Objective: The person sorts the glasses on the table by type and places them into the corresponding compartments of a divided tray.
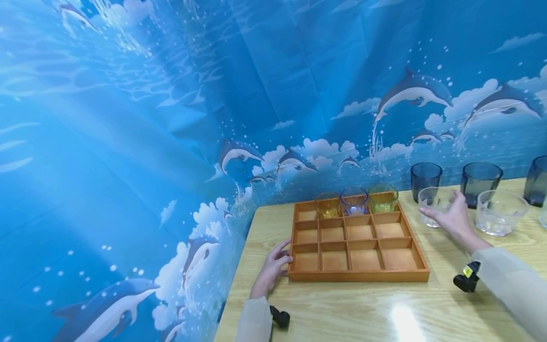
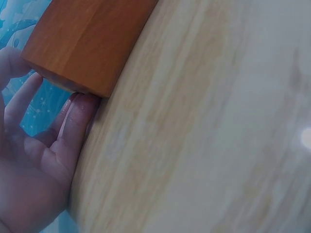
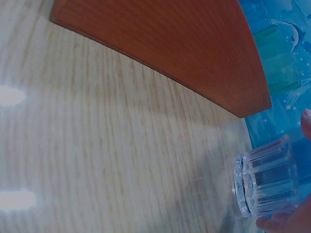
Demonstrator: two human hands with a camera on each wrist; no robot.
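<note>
A wooden divided tray (image 1: 359,275) lies on the table, its open compartments facing up. Along its back row stand an amber glass (image 1: 329,211), a blue-tinted glass (image 1: 353,209) and a green glass (image 1: 383,204). My left hand (image 1: 273,268) rests against the tray's left side; in the left wrist view its fingers (image 2: 80,114) touch the wooden wall (image 2: 87,48) near the tabletop. Right of the tray, my right hand (image 1: 457,221) holds a clear glass (image 1: 431,204) with thumb and fingers around its sides. The right wrist view shows this fluted glass (image 3: 269,179) close over the table.
Another clear glass (image 1: 500,218) stands right of my right hand. Dark glasses, one at the left (image 1: 426,178), one behind my hand (image 1: 481,178) and one at the right edge (image 1: 537,183), line the table's back. A dolphin-printed backdrop (image 1: 278,95) rises behind the table (image 1: 333,308).
</note>
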